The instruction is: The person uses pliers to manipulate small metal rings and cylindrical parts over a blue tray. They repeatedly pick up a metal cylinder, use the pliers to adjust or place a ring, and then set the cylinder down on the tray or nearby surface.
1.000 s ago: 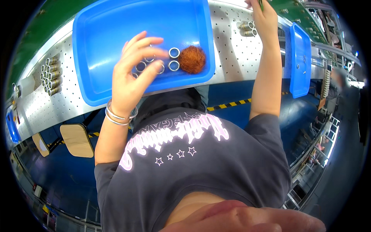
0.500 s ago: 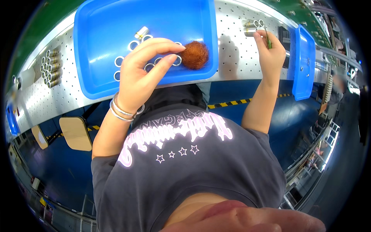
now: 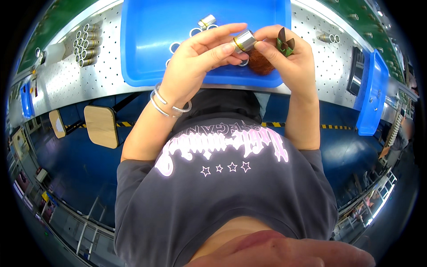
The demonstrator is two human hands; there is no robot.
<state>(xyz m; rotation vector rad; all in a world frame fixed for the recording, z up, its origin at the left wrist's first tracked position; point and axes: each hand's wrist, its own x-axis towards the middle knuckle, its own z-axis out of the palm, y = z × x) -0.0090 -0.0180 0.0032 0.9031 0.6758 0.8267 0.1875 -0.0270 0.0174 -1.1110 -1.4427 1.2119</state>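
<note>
Between the thumb and fingers of my left hand (image 3: 200, 58) is a short metal sleeve (image 3: 245, 41), silvery with a yellow band. It is tilted above the blue tray (image 3: 138, 73). My right hand (image 3: 293, 60) is closed, its thumb and forefinger at the sleeve's right end. A folded strip (image 3: 285, 44), dark brown on one face and green on the other, sticks up from its fingers. Just below the sleeve lies a ball of reddish-brown fibre (image 3: 260, 64), partly hidden by my right hand. More sleeves (image 3: 207, 21) rest in the tray, some behind my left hand.
A stacked group of similar sleeves (image 3: 87, 46) lies on the perforated metal bench (image 3: 106, 73) at left. A couple more sleeves (image 3: 329, 38) lie to the right. Beyond them are a dark flat object (image 3: 355, 71) and another blue tray (image 3: 372, 95). A stool (image 3: 100, 127) stands below the bench.
My left hand has lifted a sleeve from the tray. My right hand has left the sleeves on the right and come over the tray, bringing the folded strip. The whole view has shifted.
</note>
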